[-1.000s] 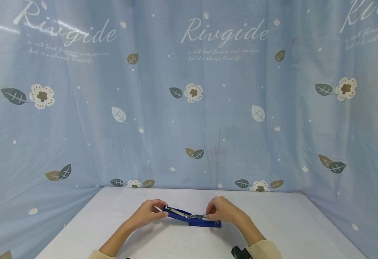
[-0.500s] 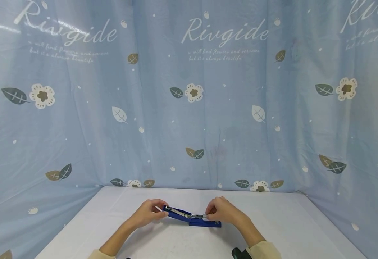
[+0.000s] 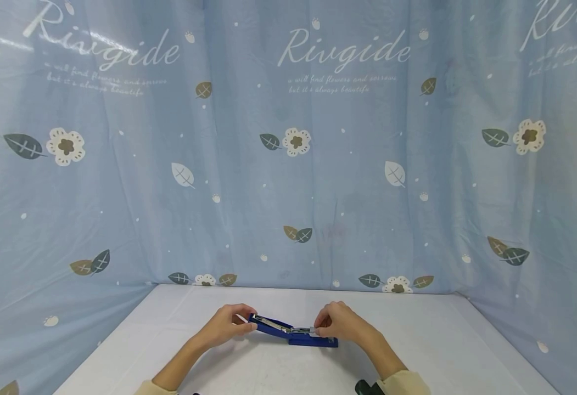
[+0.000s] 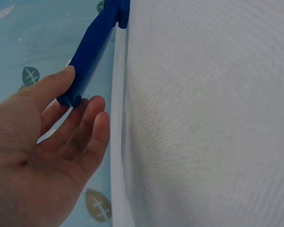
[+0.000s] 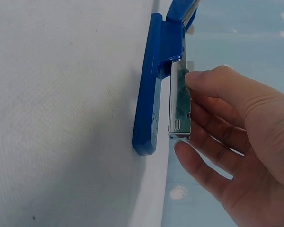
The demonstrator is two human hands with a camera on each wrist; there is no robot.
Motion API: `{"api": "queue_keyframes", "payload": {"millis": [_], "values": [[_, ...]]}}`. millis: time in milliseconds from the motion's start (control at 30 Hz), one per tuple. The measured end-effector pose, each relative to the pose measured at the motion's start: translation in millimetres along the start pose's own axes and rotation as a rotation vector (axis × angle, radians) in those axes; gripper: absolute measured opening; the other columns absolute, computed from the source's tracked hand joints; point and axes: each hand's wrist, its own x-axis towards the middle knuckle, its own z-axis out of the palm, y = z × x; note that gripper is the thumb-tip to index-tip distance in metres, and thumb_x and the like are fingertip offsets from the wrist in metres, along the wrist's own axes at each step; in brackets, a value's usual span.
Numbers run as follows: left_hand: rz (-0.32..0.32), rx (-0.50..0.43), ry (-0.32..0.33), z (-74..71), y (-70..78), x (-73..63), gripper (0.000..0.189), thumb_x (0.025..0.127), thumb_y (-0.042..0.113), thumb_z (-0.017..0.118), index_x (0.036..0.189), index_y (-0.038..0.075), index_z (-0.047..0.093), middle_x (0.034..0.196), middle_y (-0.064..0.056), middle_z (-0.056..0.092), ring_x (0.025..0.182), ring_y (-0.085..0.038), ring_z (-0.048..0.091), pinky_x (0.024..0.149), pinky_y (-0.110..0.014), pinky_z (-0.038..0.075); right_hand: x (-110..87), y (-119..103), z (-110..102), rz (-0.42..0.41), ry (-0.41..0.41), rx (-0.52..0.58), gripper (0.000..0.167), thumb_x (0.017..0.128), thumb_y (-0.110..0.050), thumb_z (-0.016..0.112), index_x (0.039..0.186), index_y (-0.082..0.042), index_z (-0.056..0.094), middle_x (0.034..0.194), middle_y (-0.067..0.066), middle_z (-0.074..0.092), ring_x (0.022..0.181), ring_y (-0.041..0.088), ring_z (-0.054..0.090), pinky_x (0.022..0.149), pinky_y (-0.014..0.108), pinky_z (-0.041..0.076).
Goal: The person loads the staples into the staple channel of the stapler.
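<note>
A blue stapler (image 3: 313, 341) lies on the white table with its top cover swung up and back to the left. My left hand (image 3: 227, 326) pinches the free end of the raised cover (image 4: 92, 47) between thumb and fingers. The silver magazine (image 5: 181, 101) stands above the base, its channel showing in the head view. At the magazine, my right hand (image 3: 340, 320) pinches a small grey strip (image 3: 312, 329) that looks like a row of staples. Its thumb (image 5: 196, 81) lies at the magazine's upper edge; the fingers behind are partly hidden.
The white table (image 3: 268, 373) reaches back to a blue printed curtain (image 3: 288, 192), which also hangs along both sides. A dark cylindrical object (image 3: 365, 386) is at the bottom edge by the right sleeve (image 3: 404, 382).
Both hands and the stapler stay nearly where they were. The right hand's knuckles have sunk very slightly.
</note>
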Motion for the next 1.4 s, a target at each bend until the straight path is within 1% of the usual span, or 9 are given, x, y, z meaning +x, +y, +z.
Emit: {"api": "queue_keyframes", "payload": {"millis": [167,367,600,800,933,1133,1300,1400], "values": [[-0.006,-0.002,-0.002,0.2,-0.2,0.2,0.034,0.09,0.026,0.071,0.117,0.006,0.066,0.099,-0.01,0.067,0.079,-0.012,0.066,0.066,-0.024,0.057,-1.4,1.6,-0.7,0.002,-0.002,0.014,0.005,0.083,-0.015,0.077,0.086,-0.013,0.076,0.077,-0.009,0.068,0.065,0.003,0.058,0.061,0.017,0.051],[-0.001,-0.003,-0.001,0.0,1.6,0.5,0.034,0.09,0.026,0.071,0.117,0.006,0.066,0.099,-0.01,0.068,0.079,-0.012,0.066,0.066,-0.024,0.056,-5.5,1.8,-3.4,0.005,-0.005,0.022,0.008,0.082,-0.013,0.078,0.088,-0.01,0.076,0.078,-0.007,0.068,0.066,0.003,0.058,0.061,0.017,0.051],[0.011,-0.026,-0.003,-0.7,5.0,-0.9,0.034,0.09,0.024,0.071,0.117,0.004,0.066,0.1,-0.011,0.068,0.079,-0.011,0.066,0.065,-0.024,0.056,-11.1,2.8,-8.1,-0.009,-0.004,0.001,0.01,0.081,-0.013,0.078,0.09,-0.009,0.075,0.079,-0.008,0.067,0.067,0.002,0.056,0.061,0.017,0.05],[0.007,-0.008,0.0,-0.6,4.3,-0.8,0.033,0.091,0.025,0.07,0.117,0.005,0.066,0.099,-0.01,0.067,0.078,-0.009,0.066,0.065,-0.024,0.057,-16.3,8.5,-11.0,-0.011,0.001,-0.019,0.017,0.079,-0.015,0.081,0.093,-0.01,0.074,0.082,-0.007,0.067,0.07,0.002,0.055,0.064,0.018,0.049],[0.001,0.002,-0.002,-0.2,3.5,-0.5,0.033,0.091,0.025,0.07,0.117,0.005,0.066,0.1,-0.01,0.067,0.079,-0.011,0.066,0.066,-0.023,0.056,-20.6,13.7,-11.1,0.01,0.0,-0.004,0.02,0.078,-0.016,0.082,0.094,-0.009,0.073,0.083,-0.005,0.067,0.07,0.004,0.056,0.064,0.019,0.049],[-0.002,0.003,-0.001,0.1,4.1,-0.3,0.032,0.091,0.022,0.07,0.117,0.005,0.065,0.1,-0.011,0.067,0.08,-0.014,0.066,0.066,-0.022,0.055,-26.5,22.3,-11.0,0.027,-0.003,-0.002,0.024,0.077,-0.016,0.082,0.097,-0.005,0.074,0.079,-0.006,0.067,0.068,0.005,0.056,0.062,0.019,0.048],[-0.016,0.004,-0.006,0.2,2.6,-1.0,0.033,0.091,0.026,0.07,0.117,0.006,0.066,0.1,-0.01,0.067,0.08,-0.014,0.066,0.066,-0.023,0.056,-32.7,25.4,-13.0,0.008,-0.007,0.006,0.026,0.076,-0.016,0.083,0.097,-0.002,0.073,0.082,0.0,0.069,0.069,0.003,0.056,0.063,0.02,0.049],[-0.015,0.0,-0.005,0.4,2.0,-1.1,0.034,0.09,0.026,0.071,0.117,0.006,0.065,0.1,-0.01,0.067,0.08,-0.016,0.066,0.067,-0.026,0.057,-34.5,27.3,-13.1,0.002,-0.008,0.021,0.025,0.077,-0.015,0.082,0.096,-0.002,0.073,0.083,0.001,0.07,0.069,0.004,0.057,0.063,0.02,0.049]]}}
